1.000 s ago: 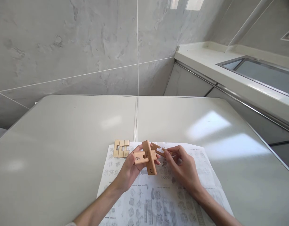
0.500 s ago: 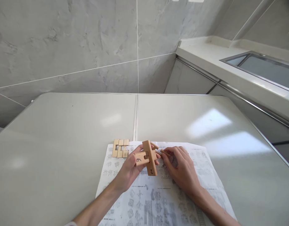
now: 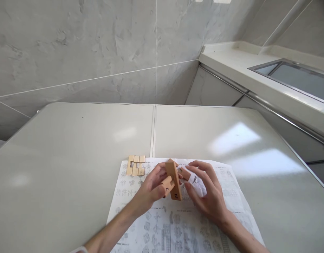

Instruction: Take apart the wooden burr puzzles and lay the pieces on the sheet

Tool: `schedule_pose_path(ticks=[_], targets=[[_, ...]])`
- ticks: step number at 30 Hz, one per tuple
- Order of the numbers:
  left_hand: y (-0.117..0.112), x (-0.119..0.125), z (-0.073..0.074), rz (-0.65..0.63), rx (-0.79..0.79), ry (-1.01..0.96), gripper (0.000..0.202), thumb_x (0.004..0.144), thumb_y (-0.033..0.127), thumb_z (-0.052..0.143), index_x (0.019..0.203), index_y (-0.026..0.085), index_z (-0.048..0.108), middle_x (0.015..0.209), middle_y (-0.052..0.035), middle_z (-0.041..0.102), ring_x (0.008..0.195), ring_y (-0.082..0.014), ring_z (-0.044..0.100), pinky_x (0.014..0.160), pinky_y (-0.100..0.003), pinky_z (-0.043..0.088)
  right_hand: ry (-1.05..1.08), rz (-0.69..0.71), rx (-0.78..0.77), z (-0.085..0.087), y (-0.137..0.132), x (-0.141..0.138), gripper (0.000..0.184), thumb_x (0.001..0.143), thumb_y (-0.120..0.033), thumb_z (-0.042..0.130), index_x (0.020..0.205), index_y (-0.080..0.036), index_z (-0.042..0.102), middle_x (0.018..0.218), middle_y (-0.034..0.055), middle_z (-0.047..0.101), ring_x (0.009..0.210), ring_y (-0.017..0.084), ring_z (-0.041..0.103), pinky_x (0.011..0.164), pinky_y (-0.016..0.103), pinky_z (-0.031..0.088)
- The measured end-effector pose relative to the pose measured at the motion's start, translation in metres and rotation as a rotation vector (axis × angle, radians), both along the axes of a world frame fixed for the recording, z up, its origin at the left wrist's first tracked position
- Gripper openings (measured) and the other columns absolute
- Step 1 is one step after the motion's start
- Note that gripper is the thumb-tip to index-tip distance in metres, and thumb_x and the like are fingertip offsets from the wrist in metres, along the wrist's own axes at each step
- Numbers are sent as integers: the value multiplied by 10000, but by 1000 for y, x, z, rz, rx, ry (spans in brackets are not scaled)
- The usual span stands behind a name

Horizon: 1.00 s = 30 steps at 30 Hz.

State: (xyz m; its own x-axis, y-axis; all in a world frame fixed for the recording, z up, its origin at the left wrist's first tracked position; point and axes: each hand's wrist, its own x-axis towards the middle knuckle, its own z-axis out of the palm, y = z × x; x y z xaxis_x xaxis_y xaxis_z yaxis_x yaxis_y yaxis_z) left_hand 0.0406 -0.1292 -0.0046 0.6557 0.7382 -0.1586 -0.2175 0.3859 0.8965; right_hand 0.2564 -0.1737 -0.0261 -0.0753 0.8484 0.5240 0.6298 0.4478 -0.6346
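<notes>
Left grip: your left grip [image 3: 151, 186] is closed around the joined bars [image 3: 173, 180], thumb on the near face of the short crossbar and fingers behind it.
Right grip: your right grip [image 3: 206, 193] pinches the notched piece [image 3: 185, 173] between thumb and forefinger, while the other fingers spread loosely above the sheet.
Joined bars: they are held just above the printed sheet, near the middle of its far half. The long bar marked "2" leans with its lower end toward you.
Change in the bars: half a second ago the crossbar lay level and showed its marked face. Now it has turned, so your thumb hides most of it.
Change in the notched piece: a second ago it stood off to the right of the bars. It now touches the long bar's right side near its upper end.
Change in the right grip: it has moved in closer, and its fingers are more open than before.
Loose blocks: the loose blocks [image 3: 135, 165] lie flat at the sheet's far left corner, unmoved.
Printed sheet: the printed sheet [image 3: 177, 221] lies under both wrists, as before.
Counter: the counter [image 3: 72, 151] carries it all.
</notes>
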Motion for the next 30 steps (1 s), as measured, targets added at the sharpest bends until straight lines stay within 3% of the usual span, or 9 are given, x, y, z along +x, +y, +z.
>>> schedule_pose_path(ticks=[4, 10, 15, 19, 22, 25, 30], targets=[[-5, 5, 3, -9, 93, -1, 861, 754, 749, 827, 1417, 275, 549, 1489, -184, 596, 1410, -390, 565, 1177, -570, 450, 5, 178, 40, 4, -6, -3, 538, 908, -135, 680, 1415, -295, 600, 1421, 154, 493, 1267, 350, 606, 902, 479, 609], [-12, 6, -3, 7, 202, 96, 1004, 687, 672, 918, 1497, 272, 480, 1503, -200, 585, 1381, -401, 585, 1177, -608, 446, -44, 129, -30, -6, -5, -3, 469, 888, -98, 696, 1299, -325, 678, 1467, 134, 438, 1289, 341, 574, 937, 505, 618], [-14, 5, -8, 42, 213, 94, 974, 683, 623, 943, 1470, 278, 483, 1514, -192, 567, 1369, -398, 589, 1145, -582, 486, -68, 79, -26, -6, -1, 0, 369, 949, -138, 701, 1261, -333, 722, 1397, 122, 461, 1236, 317, 570, 932, 490, 619], [-14, 5, -8, 47, 222, 91, 1064, 604, 696, 950, 1475, 291, 491, 1433, -168, 606, 1357, -393, 593, 1139, -554, 499, -81, 47, 63, -4, -3, -3, 346, 974, -147, 727, 1264, -338, 733, 1126, 80, 486, 989, 240, 615, 796, 399, 625], [-15, 4, -4, 31, 192, 150, 903, 792, 828, 716, 1495, 298, 519, 1382, -153, 644, 1339, -377, 616, 1150, -555, 491, -86, 23, 103, -6, -7, -7, 389, 979, -130, 731, 1311, -332, 702, 945, 38, 524, 793, 198, 585, 667, 348, 580], [-15, 6, 3, 9, 162, 244, 650, 1028, 725, 461, 1506, 292, 546, 1392, -138, 667, 1306, -330, 652, 1147, -530, 503, -53, 53, 91, -7, -10, -11, 403, 995, -92, 690, 1334, -308, 664, 926, 41, 636, 762, 199, 628, 669, 358, 575], [-15, 14, 10, -39, 182, 173, 426, 1099, 496, 507, 1411, 232, 624, 1193, -106, 748, 1106, -273, 726, 1011, -462, 598, -33, 69, 84, -1, -7, -10, 283, 1034, -110, 603, 1267, -263, 652, 938, 60, 731, 732, 204, 691, 629, 348, 570]])
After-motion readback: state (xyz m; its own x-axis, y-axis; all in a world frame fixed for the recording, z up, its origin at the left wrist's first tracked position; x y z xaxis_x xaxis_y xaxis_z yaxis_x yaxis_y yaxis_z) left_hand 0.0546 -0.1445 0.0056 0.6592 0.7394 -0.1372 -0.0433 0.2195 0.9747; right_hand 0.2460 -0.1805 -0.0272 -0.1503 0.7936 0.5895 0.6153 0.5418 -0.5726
